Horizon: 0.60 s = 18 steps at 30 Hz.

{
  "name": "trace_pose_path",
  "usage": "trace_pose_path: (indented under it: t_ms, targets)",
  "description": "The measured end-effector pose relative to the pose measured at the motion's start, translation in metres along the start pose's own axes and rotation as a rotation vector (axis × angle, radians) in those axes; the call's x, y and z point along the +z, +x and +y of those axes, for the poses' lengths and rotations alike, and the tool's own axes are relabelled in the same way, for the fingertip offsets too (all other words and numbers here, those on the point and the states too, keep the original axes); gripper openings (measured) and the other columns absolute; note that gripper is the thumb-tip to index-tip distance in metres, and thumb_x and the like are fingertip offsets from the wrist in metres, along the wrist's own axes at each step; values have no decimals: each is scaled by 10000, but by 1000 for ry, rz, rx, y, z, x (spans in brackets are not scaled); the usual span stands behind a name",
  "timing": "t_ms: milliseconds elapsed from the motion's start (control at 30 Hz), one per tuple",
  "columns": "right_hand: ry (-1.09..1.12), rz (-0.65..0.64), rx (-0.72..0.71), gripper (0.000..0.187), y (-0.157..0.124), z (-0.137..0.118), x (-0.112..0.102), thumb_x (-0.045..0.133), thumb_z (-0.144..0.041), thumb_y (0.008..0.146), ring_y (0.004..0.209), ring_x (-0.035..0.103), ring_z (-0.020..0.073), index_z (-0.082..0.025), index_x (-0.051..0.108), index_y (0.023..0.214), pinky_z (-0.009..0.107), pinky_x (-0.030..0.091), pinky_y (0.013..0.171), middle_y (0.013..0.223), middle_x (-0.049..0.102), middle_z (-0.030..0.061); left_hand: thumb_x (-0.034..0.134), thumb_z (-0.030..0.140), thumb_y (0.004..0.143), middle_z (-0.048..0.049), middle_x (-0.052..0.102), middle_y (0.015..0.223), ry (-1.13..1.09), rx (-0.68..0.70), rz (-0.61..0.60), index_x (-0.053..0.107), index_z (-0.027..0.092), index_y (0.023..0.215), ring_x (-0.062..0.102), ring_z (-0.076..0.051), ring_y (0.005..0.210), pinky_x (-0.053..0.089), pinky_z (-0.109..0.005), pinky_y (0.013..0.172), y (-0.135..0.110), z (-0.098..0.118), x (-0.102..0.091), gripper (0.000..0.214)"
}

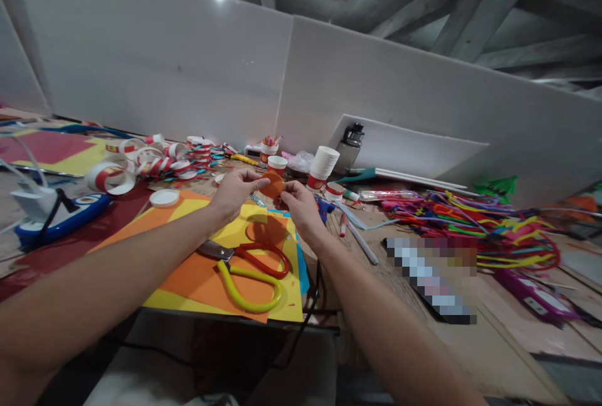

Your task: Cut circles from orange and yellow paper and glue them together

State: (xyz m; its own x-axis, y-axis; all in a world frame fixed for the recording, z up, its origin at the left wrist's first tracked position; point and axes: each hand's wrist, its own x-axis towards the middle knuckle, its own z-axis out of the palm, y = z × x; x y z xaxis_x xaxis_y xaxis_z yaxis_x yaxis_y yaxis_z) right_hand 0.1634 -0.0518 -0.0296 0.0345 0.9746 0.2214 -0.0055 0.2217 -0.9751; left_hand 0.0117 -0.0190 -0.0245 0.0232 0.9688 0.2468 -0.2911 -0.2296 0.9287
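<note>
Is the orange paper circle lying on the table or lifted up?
Lifted: the left hand and right hand pinch the orange paper circle by its edges, above the orange sheet.

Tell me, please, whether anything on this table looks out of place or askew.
Nothing looks spilled or broken. The scissors lie on skewed paper sheets at the front edge of the table; cut cup rings are strewn at left, pipe cleaners tangled at right. Left hand and right hand pinch an orange disc.
</note>
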Motion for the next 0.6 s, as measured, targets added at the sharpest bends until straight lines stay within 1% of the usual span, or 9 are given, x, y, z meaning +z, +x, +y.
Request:
trace_pose_path:
  t_ms: [67,133,200,233,300,400,500,600]
  targets:
    - [17,-24,-18,182,-2,-2,0,561,-270,714,657,606,92,-192,594,875,229,507,661,762,643,-32,935,304,499,-3,634,640,-18,14,-7,635,160,621,523,-117,612,414,-278,640,0,0,0,354]
    - [-12,-24,-53,273,-3,-2,1,628,-353,726,726,619,106,-191,617,947,236,505,679,865,670,-8,942,330,471,0,634,642,-25,28,-17,631,162,626,544,-123,624,440,-285,666,-1,1,0,385]
    - [-54,-8,-103,353,-4,-2,2,691,-437,720,756,614,120,-186,631,962,240,494,676,898,684,10,942,369,459,2,636,647,3,44,-39,637,159,636,556,-127,635,455,-289,681,-2,2,0,411]
    - [-70,3,-124,364,-4,-2,2,704,-460,718,752,608,124,-182,639,943,242,487,672,882,687,13,938,389,464,-1,641,655,25,51,-54,641,156,643,563,-130,642,461,-292,686,-3,3,0,418]
    - [-84,25,-147,327,-4,-2,3,705,-464,720,716,589,124,-176,652,864,247,472,662,812,682,10,931,418,474,-12,659,677,76,66,-74,650,150,659,580,-140,660,472,-298,694,-5,5,0,430]
    - [-72,64,-144,271,-4,-3,3,707,-438,702,634,543,111,-181,631,742,249,448,628,702,644,-9,925,430,488,-26,677,707,139,98,-83,655,143,689,602,-154,690,480,-303,700,-8,7,0,443]
    - [-48,87,-129,272,-4,-5,3,718,-431,675,586,510,101,-185,604,688,247,428,594,640,607,-24,917,410,511,-15,665,721,153,135,-79,630,144,716,603,-146,694,477,-290,691,-8,6,0,441]
    - [-47,101,-117,283,-4,-4,3,722,-437,664,567,505,102,-188,589,675,248,414,574,612,589,-30,920,353,517,9,656,720,160,140,-52,589,160,815,620,-142,690,468,-273,674,-6,4,-1,484]
